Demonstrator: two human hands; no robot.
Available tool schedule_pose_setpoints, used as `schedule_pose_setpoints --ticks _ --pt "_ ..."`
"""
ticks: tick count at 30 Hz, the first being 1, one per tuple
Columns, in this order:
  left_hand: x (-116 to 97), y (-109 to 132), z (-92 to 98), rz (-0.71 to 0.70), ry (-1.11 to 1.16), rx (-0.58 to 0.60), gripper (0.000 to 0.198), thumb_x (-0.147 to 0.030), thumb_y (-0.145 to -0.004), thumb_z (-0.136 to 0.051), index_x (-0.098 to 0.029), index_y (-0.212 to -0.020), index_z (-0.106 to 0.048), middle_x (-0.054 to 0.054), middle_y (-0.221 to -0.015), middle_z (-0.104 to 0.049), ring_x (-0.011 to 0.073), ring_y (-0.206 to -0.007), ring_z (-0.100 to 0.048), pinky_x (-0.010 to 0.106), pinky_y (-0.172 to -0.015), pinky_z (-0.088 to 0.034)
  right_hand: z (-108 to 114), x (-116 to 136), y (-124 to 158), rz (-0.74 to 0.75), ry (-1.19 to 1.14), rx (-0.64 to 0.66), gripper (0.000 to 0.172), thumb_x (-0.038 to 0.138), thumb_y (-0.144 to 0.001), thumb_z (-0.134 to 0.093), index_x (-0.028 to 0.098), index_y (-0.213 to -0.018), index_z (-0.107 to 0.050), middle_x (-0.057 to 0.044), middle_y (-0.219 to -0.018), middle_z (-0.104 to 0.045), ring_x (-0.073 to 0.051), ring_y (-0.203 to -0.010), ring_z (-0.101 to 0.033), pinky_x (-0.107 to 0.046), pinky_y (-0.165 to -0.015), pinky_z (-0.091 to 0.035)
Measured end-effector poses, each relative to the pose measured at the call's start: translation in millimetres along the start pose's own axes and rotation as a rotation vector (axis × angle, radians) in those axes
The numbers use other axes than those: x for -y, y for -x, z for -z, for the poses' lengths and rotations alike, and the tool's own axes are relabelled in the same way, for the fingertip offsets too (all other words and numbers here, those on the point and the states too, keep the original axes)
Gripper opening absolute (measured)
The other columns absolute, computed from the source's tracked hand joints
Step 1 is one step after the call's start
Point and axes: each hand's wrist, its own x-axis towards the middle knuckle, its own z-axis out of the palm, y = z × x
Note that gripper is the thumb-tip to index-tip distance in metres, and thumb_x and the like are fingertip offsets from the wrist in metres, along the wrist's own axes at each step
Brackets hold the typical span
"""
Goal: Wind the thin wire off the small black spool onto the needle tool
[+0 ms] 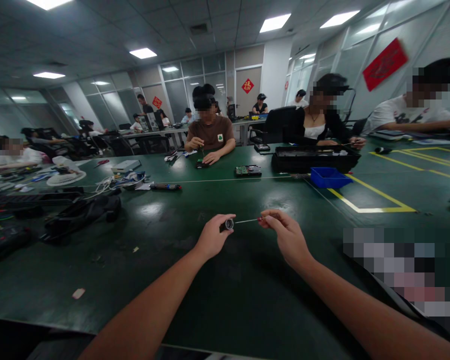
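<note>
My left hand is closed around a small dark cylindrical part with a silvery round end, held just above the table in the middle of the view. My right hand pinches the red handle of a thin screwdriver. Its slim metal shaft points left, and the tip is beside or touching the round part; I cannot tell which. My fingers hide most of the handle and the back of the dark part.
The green table carries a blue bin, a long black tray, a circuit-board device, a screwdriver-like tool and a black bag-like item. Across the table a person handles a small device.
</note>
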Motion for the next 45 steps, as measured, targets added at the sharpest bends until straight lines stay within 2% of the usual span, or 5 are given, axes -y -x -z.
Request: schedule_pose_setpoints --ticks 6,16,25,39,45 --pt "5 1 -1.4 0.028 -0.036 -0.063 0.037 -0.019 -0.081 -0.070 -0.024 -0.118 -0.068 0.008 -0.123 -0.066 0.0265 -0.118 -0.056 0.045 -0.106 -0.039 -2 6 5 -0.011 -0.002 0.111 0.030 0.046 -0.084 -0.062 0.021 -0.098 -0.069 -0.007 -0.091 -0.073 -0.023 -0.087 -0.069 -0.042 -0.086 -0.052" --pt "0 0 -2.2 0.001 -0.044 -0.016 0.038 -0.019 -0.081 -0.071 -0.026 -0.118 -0.068 0.006 -0.122 -0.068 0.0263 -0.117 -0.058 0.044 -0.105 -0.040 -4 7 4 0.003 0.057 0.076 0.036 0.053 -0.083 -0.061 0.022 -0.098 -0.069 -0.007 -0.090 -0.074 -0.024 -0.085 -0.069 -0.040 -0.081 -0.052" --pt "0 1 -0.8 -0.022 -0.043 -0.004 0.038 -0.020 -0.082 -0.071 -0.026 -0.119 -0.067 0.005 -0.122 -0.067 0.0250 -0.117 -0.058 0.042 -0.105 -0.040 -3 13 11 0.072 0.473 0.021 0.050 0.061 -0.083 -0.057 0.023 -0.051 -0.048 0.003 -0.047 -0.046 -0.013 -0.047 -0.043 -0.028 -0.049 -0.031" --pt "1 2 0.4 -0.046 -0.058 -0.001 0.037 -0.019 -0.081 -0.072 -0.026 -0.118 -0.068 0.004 -0.117 -0.069 0.0243 -0.113 -0.059 0.041 -0.100 -0.042 -4 16 14 0.196 0.416 0.182 0.019 0.037 -0.090 -0.054 0.023 -0.097 -0.065 -0.004 -0.090 -0.073 -0.022 -0.082 -0.068 -0.035 -0.074 -0.050" --pt "-1 1 0.4 -0.039 -0.074 -0.005 0.037 -0.017 -0.081 -0.072 -0.026 -0.116 -0.068 0.003 -0.115 -0.070 0.0237 -0.111 -0.060 0.040 -0.100 -0.042 -5 11 13 0.127 0.447 0.202 0.034 0.045 -0.098 -0.040 0.022 -0.099 -0.065 0.001 -0.065 -0.063 -0.018 -0.062 -0.062 -0.031 -0.062 -0.046"
